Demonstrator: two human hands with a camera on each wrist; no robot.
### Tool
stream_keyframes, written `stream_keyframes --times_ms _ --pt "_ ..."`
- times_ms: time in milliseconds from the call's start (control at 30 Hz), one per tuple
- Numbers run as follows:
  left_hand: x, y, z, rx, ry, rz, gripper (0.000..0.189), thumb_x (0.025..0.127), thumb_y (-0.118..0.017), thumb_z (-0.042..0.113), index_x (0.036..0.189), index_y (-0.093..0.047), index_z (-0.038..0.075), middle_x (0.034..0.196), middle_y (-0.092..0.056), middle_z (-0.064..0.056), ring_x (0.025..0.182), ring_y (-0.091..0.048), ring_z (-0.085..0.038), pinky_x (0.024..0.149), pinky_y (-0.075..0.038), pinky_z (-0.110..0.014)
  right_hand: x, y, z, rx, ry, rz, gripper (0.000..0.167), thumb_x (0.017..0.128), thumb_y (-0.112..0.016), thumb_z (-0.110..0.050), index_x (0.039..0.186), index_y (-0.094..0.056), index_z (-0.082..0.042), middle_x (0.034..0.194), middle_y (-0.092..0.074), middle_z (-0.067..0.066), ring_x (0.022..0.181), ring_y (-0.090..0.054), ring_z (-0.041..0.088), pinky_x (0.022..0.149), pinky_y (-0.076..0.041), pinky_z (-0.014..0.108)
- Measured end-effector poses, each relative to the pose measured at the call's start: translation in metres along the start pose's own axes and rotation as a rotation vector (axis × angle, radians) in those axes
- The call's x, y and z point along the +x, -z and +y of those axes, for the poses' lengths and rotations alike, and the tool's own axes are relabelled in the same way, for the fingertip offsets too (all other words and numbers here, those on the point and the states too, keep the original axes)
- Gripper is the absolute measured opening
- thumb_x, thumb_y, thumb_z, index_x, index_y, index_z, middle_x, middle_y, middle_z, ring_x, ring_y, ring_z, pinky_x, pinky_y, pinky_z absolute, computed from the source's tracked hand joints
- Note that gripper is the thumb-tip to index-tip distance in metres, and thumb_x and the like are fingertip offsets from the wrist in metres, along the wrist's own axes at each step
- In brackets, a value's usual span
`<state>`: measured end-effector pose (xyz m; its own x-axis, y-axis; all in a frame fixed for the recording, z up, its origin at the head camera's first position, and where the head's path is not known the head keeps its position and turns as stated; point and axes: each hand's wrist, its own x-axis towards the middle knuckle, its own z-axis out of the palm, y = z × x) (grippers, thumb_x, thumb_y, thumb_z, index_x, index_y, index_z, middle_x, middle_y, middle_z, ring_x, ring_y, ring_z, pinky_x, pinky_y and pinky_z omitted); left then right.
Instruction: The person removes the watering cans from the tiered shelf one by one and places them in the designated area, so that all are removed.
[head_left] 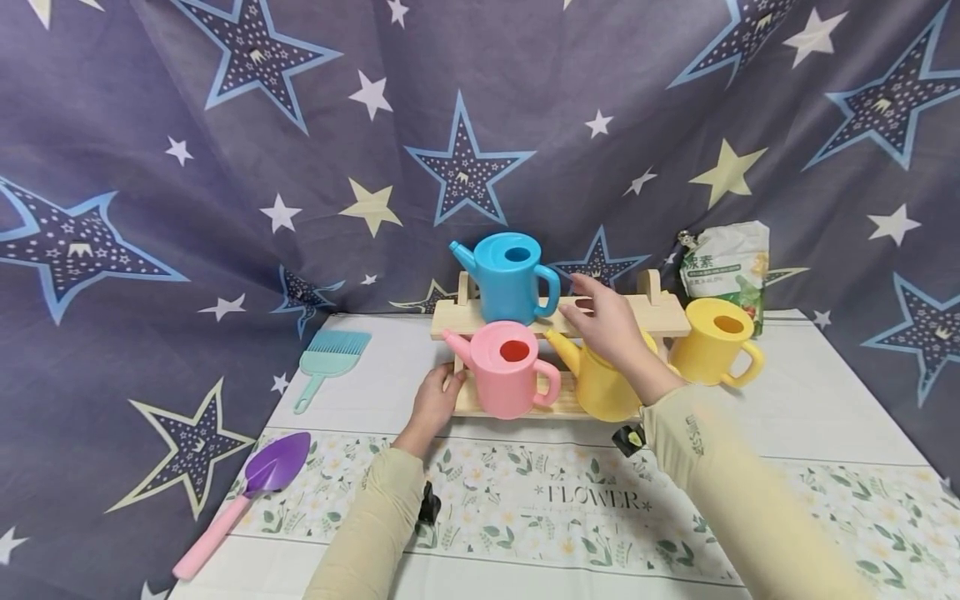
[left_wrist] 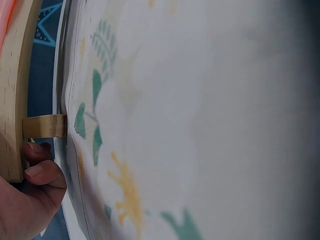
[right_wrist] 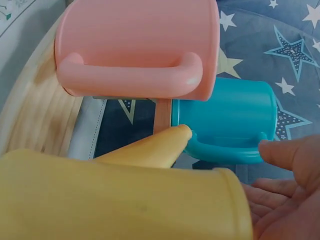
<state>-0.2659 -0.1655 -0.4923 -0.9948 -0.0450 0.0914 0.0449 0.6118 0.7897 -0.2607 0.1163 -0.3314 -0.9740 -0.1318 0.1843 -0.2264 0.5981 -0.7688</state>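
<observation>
Head view: we find the left hand (head_left: 433, 405) with fingers clamped on the wooden shelf (head_left: 470, 403) at its eight o'clock end, presumably steadying it. The right hand (head_left: 609, 325) has fingers apart; at its ten o'clock, the blue watering can (head_left: 501, 287) stands upright on the upper tier (head_left: 663, 318).

Behind the left grip (head_left: 435, 402) and the right grip (head_left: 607, 325), pale yellow sleeves (head_left: 367, 521) are showing; dark lettering (head_left: 696, 434) is marking the right cuff (head_left: 670, 446), and black devices (head_left: 428, 506) are sitting nearby.

A star-printed purple-grey curtain (head_left: 555, 92) hangs behind a white, flower-banded tabletop (head_left: 817, 408).
</observation>
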Motion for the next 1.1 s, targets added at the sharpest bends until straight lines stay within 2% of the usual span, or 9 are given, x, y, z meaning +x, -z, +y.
stream_keyframes --times_ms 167,433,600,800,1100 --pt "0.000 0.000 0.001 -0.003 -0.001 -0.003 0.043 0.103 -0.050 0.033 0.132 -0.056 0.001 0.136 -0.052 -0.022 0.129 -0.046 -0.038 0.108 -0.035 -0.054 0.006 -0.005 0.001 -0.010 -0.030 0.000 0.057 0.097 -0.062 -0.016 0.148 -0.039 -0.005 0.141 -0.050 0.020 0.122 -0.055 0.037 0.096 -0.049 0.047" --pt "-0.001 -0.001 -0.001 -0.004 -0.004 -0.009 0.045 0.103 -0.050 0.034 0.134 -0.054 0.002 0.138 -0.051 -0.022 0.131 -0.044 -0.038 0.109 -0.033 -0.054 0.010 -0.009 0.001 -0.020 -0.023 -0.018 0.050 0.099 -0.057 -0.010 0.146 -0.040 -0.002 0.134 -0.057 0.020 0.118 -0.057 0.037 0.095 -0.050 0.046" --pt "-0.001 -0.001 -0.001 -0.007 -0.016 -0.003 0.044 0.102 -0.050 0.033 0.132 -0.055 0.002 0.137 -0.052 -0.022 0.131 -0.045 -0.038 0.109 -0.033 -0.054 0.012 -0.013 0.000 -0.024 -0.012 -0.016 0.048 0.098 -0.059 -0.009 0.143 -0.045 -0.001 0.126 -0.062 0.020 0.110 -0.062 0.035 0.091 -0.053 0.045" --pt "-0.001 0.000 -0.001 -0.002 -0.020 -0.004 0.044 0.103 -0.050 0.033 0.132 -0.055 0.001 0.137 -0.052 -0.022 0.131 -0.045 -0.038 0.109 -0.034 -0.054 0.014 -0.015 -0.002 -0.025 -0.013 0.009 0.044 0.096 -0.063 -0.011 0.137 -0.051 -0.001 0.123 -0.064 0.019 0.105 -0.065 0.034 0.088 -0.055 0.045" --pt "-0.002 0.000 0.000 -0.005 -0.021 0.001 0.043 0.103 -0.050 0.032 0.131 -0.056 0.001 0.137 -0.052 -0.022 0.131 -0.045 -0.038 0.109 -0.034 -0.054 0.017 -0.019 -0.004 -0.015 -0.061 0.051 0.037 0.096 -0.064 -0.014 0.130 -0.055 -0.002 0.119 -0.064 0.017 0.106 -0.064 0.033 0.089 -0.055 0.044"
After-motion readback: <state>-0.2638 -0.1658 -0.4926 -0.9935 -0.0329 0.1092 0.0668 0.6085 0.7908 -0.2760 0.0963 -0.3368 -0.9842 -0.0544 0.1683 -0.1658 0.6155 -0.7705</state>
